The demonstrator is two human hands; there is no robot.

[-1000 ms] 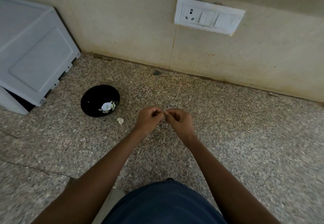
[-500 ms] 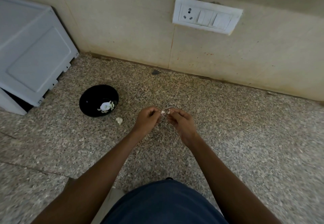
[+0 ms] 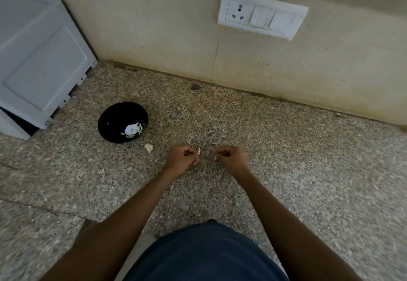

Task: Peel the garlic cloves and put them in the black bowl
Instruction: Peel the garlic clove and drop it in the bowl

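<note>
Two hands working apart over the counter: your left hand (image 3: 181, 158) is pinching a garlic clove (image 3: 198, 150), your right hand (image 3: 231, 157) pinching a skin scrap (image 3: 215, 157), likely stripping it. Black bowl (image 3: 114, 115) is sitting near, left, holding peeled cloves (image 3: 132, 130).

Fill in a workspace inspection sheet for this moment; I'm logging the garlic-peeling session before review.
Surface: speckled stone counter, dry-looking.
Job's things: black bowl holding pale garlic pieces; small white bits pinched in each hand, too small to identify.
Clutter: loose white scrap beside the bowl.
Grips: left hand and right hand, fingers curled, apart.
Cables: nothing seen.
Surroundings: stained wall, switch plate, white appliance at left.
</note>
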